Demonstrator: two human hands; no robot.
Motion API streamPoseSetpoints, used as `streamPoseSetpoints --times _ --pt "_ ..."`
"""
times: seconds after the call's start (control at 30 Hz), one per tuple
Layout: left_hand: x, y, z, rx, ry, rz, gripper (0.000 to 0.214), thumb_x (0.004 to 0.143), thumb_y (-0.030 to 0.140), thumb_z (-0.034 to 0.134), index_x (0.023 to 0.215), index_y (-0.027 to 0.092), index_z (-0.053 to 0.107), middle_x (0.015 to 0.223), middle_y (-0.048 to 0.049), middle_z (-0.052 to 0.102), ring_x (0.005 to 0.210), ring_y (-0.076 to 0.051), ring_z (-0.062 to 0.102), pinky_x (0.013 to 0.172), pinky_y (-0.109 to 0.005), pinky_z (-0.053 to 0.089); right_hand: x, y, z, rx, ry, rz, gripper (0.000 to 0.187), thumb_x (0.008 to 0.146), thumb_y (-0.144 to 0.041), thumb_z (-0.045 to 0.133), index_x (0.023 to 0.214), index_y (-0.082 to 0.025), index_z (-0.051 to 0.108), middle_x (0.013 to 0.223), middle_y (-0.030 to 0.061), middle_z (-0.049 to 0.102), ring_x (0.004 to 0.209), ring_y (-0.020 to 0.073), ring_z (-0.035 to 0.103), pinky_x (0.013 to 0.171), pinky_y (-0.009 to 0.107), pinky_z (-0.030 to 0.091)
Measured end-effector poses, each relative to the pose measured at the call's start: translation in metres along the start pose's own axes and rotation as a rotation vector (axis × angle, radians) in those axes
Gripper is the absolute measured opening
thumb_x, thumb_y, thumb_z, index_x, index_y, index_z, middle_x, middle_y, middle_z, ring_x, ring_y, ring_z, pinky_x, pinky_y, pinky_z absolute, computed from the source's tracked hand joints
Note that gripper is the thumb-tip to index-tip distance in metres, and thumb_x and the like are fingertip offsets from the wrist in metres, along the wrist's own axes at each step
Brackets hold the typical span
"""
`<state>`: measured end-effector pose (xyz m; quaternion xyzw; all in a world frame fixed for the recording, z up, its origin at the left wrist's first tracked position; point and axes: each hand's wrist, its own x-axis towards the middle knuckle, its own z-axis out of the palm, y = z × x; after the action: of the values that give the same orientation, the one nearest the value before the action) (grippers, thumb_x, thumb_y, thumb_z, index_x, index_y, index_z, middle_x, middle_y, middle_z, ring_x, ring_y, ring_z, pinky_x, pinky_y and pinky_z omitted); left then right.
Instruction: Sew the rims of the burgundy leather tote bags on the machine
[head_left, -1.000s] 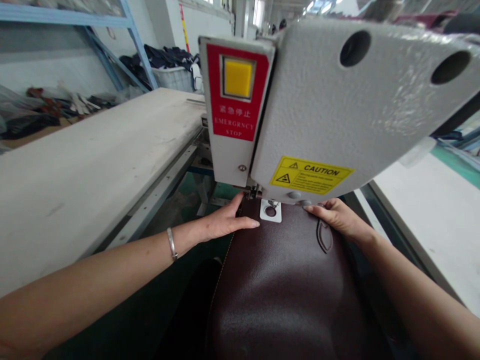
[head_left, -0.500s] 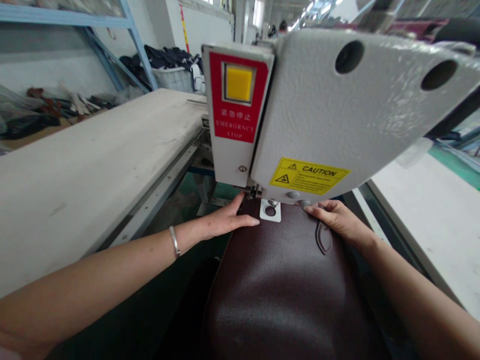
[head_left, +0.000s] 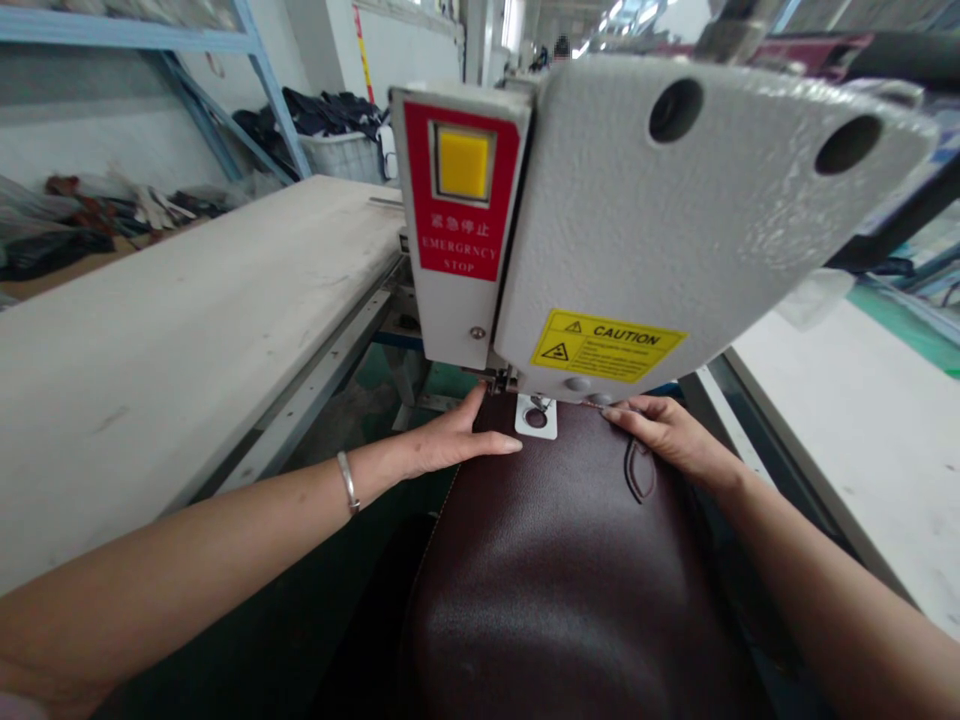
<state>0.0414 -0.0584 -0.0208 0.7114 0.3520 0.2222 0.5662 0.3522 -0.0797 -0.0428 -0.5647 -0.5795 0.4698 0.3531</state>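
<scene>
A dark brown leather piece (head_left: 570,580) lies under the head of a grey sewing machine (head_left: 675,220), with a stitched leaf-shaped patch (head_left: 640,470) near its far end. My left hand (head_left: 450,440) lies flat on the leather's left edge, fingers stretched toward the white presser plate (head_left: 536,416). My right hand (head_left: 667,435) rests on the leather beside the patch, fingers extended under the machine head. A silver bracelet (head_left: 346,482) circles my left wrist.
A red panel with a yellow emergency stop button (head_left: 463,165) faces me. A long white worktable (head_left: 180,320) runs along the left, another white table (head_left: 847,420) on the right. Blue shelving (head_left: 255,80) and a basket of dark fabric (head_left: 341,150) stand behind.
The view has shifted slightly left and down. Both hands stay in nearly the same place on the leather.
</scene>
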Motion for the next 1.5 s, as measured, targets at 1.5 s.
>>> streamPoseSetpoints --times 1.5 --pt "-0.021 0.000 0.034 -0.114 0.155 -0.011 0.080 0.080 0.047 0.071 0.145 0.015 0.037 0.147 -0.0158 0.048 0.133 -0.033 0.046 0.110 -0.046 0.039 -0.002 0.007 -0.006 0.057 -0.071 -0.068 0.054 0.073 -0.059 0.078 0.104 -0.020 0.059 0.094 0.0017 0.064 0.076 0.0139 0.057 0.063 0.024 0.045"
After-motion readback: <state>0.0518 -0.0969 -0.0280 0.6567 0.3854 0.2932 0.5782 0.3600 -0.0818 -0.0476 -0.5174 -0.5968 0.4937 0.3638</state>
